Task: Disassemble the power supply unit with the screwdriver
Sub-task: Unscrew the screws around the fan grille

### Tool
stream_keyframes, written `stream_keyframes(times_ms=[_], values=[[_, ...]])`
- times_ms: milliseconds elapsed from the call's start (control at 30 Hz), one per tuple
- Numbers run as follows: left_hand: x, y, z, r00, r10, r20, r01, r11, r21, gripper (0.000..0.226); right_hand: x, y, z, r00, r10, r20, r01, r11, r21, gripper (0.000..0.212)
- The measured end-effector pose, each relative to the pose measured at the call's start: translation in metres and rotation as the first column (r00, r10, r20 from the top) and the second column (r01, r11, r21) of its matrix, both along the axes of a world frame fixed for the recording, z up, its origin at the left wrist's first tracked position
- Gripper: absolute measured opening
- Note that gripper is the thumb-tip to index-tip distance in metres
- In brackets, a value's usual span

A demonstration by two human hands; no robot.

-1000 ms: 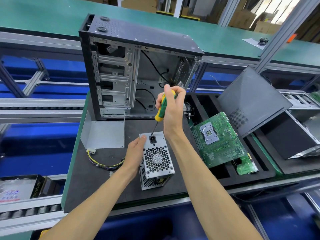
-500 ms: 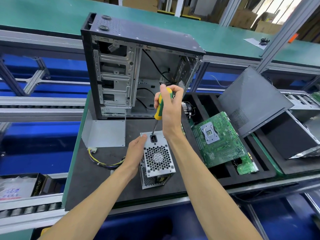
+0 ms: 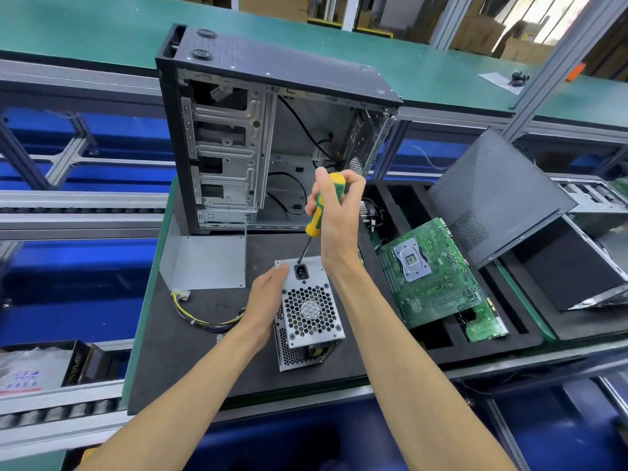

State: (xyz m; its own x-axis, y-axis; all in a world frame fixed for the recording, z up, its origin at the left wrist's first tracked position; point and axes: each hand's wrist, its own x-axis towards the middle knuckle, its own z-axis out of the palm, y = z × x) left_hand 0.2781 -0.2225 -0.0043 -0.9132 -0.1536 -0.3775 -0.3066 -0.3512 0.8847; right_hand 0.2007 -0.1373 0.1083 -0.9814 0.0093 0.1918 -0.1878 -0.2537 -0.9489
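A silver power supply unit (image 3: 307, 311) stands on the black mat, its fan grille and black power socket facing up. My left hand (image 3: 265, 300) grips its left side, thumb on the top plate. My right hand (image 3: 334, 215) holds a yellow and green screwdriver (image 3: 321, 207) by the handle. The shaft slants down and its tip meets the top plate just above the socket. A bundle of yellow and black cables (image 3: 200, 314) trails left from the unit.
An open black computer case (image 3: 272, 130) stands upright right behind. A bent grey metal panel (image 3: 204, 263) lies at the left. A green motherboard (image 3: 430, 273) sits in a black foam tray (image 3: 509, 334), with a black side panel (image 3: 499, 195) to the right. Roller conveyor rails run along the left.
Both hands and the unit stay where they were. The screwdriver tip stays at the same spot by the socket, and my right hand's fingers have shifted slightly on the handle.
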Motion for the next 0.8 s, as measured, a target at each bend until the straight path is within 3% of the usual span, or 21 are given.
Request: stream_keyframes(times_ms=[133, 300, 367, 800], values=[[0.0001, 0.0000, -0.0003, 1.000, -0.009, -0.007, 0.009, 1.000, 0.007, 0.033, -0.0022, 0.0017, -0.0036, 0.999, -0.032, 0.005, 0.032, 0.997, 0.073, 0.017], [0.0000, 0.0008, 0.0012, 1.000, -0.005, -0.004, 0.005, 1.000, 0.007, 0.033, 0.0001, -0.0006, -0.0058, 0.999, 0.042, 0.029, -0.041, 0.998, -0.055, 0.035], [-0.0002, 0.0009, 0.0013, 1.000, -0.003, -0.002, 0.003, 1.000, 0.008, 0.033, 0.0001, -0.0012, -0.0064, 0.998, 0.050, 0.029, -0.047, 0.994, -0.095, 0.033], [-0.0005, 0.0005, 0.0006, 1.000, 0.002, -0.010, -0.002, 1.000, -0.001, 0.033, 0.0010, 0.0000, -0.0084, 1.000, -0.003, -0.017, 0.002, 0.999, -0.053, 0.041]])
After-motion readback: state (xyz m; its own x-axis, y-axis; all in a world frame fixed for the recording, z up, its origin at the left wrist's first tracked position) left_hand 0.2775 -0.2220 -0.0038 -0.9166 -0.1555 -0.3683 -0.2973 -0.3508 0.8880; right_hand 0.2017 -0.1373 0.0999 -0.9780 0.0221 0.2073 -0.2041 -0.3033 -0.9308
